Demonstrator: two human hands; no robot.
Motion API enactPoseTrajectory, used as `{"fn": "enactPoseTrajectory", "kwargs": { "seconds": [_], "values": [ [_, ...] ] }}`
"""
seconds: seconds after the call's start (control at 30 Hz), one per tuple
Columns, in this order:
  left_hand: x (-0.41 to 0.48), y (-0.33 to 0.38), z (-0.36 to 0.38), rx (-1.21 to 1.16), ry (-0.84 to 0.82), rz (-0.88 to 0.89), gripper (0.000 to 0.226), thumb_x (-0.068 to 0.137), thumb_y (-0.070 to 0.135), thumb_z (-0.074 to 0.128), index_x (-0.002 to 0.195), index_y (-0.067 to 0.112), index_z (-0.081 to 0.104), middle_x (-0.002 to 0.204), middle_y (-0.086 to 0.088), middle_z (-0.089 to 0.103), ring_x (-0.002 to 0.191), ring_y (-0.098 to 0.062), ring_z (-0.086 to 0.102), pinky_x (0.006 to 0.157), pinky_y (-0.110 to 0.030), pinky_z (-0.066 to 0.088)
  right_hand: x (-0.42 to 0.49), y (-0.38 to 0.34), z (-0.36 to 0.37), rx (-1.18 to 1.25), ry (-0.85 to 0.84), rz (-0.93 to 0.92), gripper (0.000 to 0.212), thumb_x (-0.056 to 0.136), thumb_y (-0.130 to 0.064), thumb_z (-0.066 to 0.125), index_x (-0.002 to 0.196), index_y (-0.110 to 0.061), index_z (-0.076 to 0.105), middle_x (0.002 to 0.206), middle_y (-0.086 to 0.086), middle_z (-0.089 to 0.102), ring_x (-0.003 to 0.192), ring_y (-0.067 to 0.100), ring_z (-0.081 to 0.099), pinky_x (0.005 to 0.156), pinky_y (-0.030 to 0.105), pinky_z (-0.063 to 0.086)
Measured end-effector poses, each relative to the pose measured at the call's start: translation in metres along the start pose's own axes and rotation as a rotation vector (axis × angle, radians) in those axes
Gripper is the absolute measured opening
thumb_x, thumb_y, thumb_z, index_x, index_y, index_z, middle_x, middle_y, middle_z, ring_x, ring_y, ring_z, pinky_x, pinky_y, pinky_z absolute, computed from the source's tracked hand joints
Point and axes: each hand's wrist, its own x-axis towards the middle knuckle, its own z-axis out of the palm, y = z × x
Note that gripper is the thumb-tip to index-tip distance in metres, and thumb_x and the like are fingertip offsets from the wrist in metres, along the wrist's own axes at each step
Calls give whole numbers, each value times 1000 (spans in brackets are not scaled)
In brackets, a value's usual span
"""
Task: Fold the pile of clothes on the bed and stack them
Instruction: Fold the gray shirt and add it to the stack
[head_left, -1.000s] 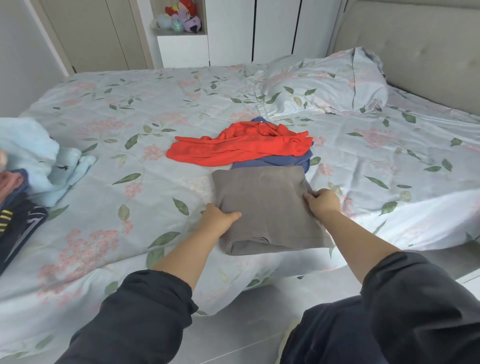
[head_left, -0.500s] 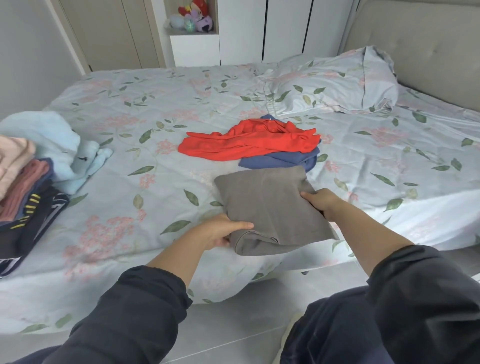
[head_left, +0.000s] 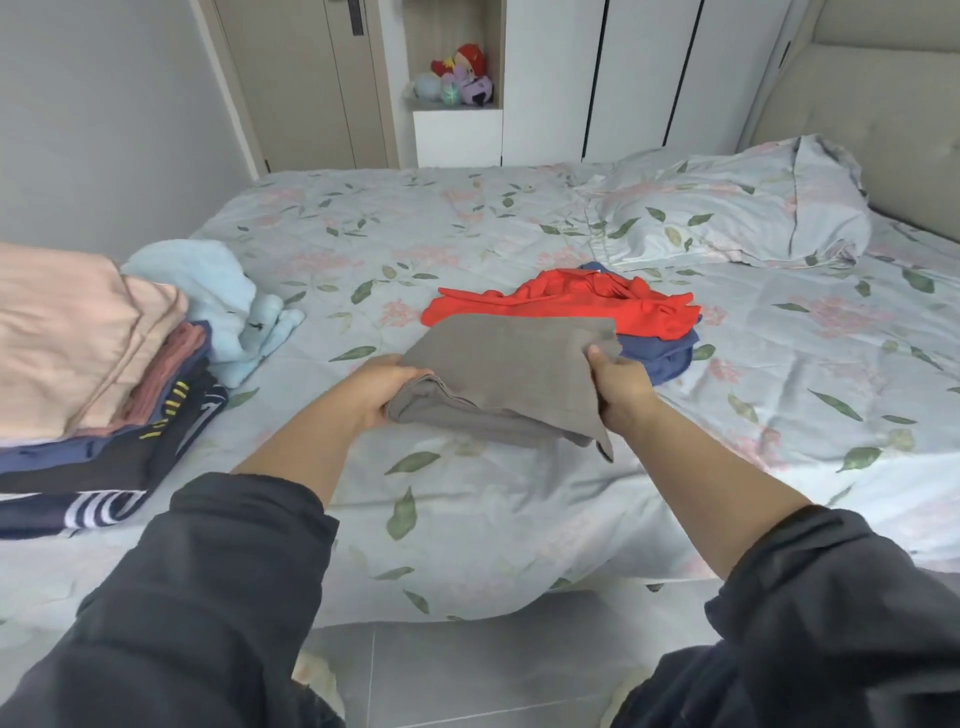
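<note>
A folded grey garment is lifted a little above the bed, held at both sides. My left hand grips its left folded edge and my right hand pinches its right edge with the thumb on top. Behind it an unfolded red garment lies over a blue garment on the floral bedspread. At the far left stands a stack of folded clothes with a peach piece on top and dark pieces below.
A light blue fluffy garment lies behind the stack. A floral pillow sits at the back right by the padded headboard. White wardrobes and a shelf with plush toys stand beyond the bed. Grey tiled floor lies below.
Both hands have lifted the folded grey garment off the bed and carried it leftward. The view has swung left, so more of the stack shows.
</note>
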Motion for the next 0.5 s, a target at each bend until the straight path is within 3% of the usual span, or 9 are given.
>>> {"fn": "enactPoseTrajectory", "kwargs": {
  "seconds": [0.07, 0.13, 0.2, 0.27, 0.33, 0.4, 0.5],
  "values": [
    [6, -23, -19, 583, 102, -3, 40, 92, 22, 62, 125, 3, 53, 121, -18, 61, 109, -32, 59, 80, -31, 45, -11, 32, 8, -108, -78, 160, 22, 97, -10, 52, 114, 3, 57, 101, 13, 63, 75, 22, 65, 62, 31, 56],
    [8, -51, -24, 990, 103, -82, 66, 94, 35, 57, 146, 8, 25, 143, -16, 41, 126, -33, 45, 92, -34, 39, -24, 56, 8, -197, -162, 293, 14, 98, -10, 49, 93, 1, 56, 79, 12, 60, 58, 19, 60, 41, 24, 51],
    [10, -70, -19, 1107, 153, -38, 72, 97, 45, 46, 152, 20, 7, 151, -13, 29, 133, -35, 35, 100, -41, 37, -25, 68, 4, -211, -155, 317, 26, 98, -17, 49, 82, 1, 57, 76, 13, 60, 62, 23, 60, 47, 28, 53],
    [15, -79, -8, 1199, 215, 125, 66, 98, 52, 33, 152, 27, 5, 156, -8, 19, 141, -32, 20, 109, -46, 28, -23, 68, -2, -204, -197, 339, 32, 96, -29, 52, 89, 0, 60, 81, 16, 65, 69, 27, 63, 60, 35, 55],
    [18, -88, 7, 1312, 150, 271, 63, 98, 57, 23, 153, 31, 5, 161, -1, 5, 146, -25, 4, 117, -48, 12, -21, 67, -6, -295, -317, 415, 42, 92, -42, 56, 99, -2, 61, 91, 17, 69, 75, 27, 67, 63, 33, 56],
    [19, -99, 20, 1416, 60, 289, 64, 96, 61, 14, 152, 34, 0, 161, 4, -5, 147, -22, -6, 118, -50, 2, -24, 68, -5, -335, -430, 487, 35, 89, -34, 64, 105, -2, 61, 93, 15, 71, 75, 22, 70, 60, 29, 57],
    [22, -109, 23, 1434, 72, 287, 66, 94, 64, 11, 152, 36, -2, 161, 5, -9, 147, -22, -9, 116, -53, -2, -20, 67, -4, -322, -423, 516, 5, 92, -5, 56, 90, -2, 60, 67, 9, 67, 52, 13, 64, 50, 22, 55]
  ]
}}
